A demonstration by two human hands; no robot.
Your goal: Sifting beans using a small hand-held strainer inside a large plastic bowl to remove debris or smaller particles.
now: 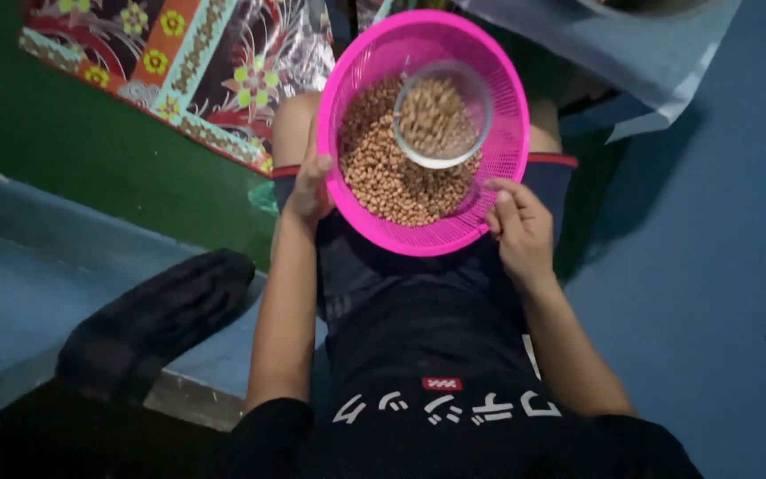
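Note:
A round pink plastic colander [509, 98] rests over my lap, half full of small brown peanuts [383, 177]. A clear glass bowl [442, 115], also full of peanuts, sits inside it on top of the heap. My left hand [310, 186] grips the colander's left rim. My right hand [519, 227] grips its lower right rim, thumb over the edge. My knees show past the colander.
A patterned floral mat [179, 62] lies on the green floor [64, 151] at upper left. A dark cloth bundle [152, 319] lies on a blue surface [11, 284] at left. A pale blue sheet [649, 53] is spread at upper right over blue floor [720, 266].

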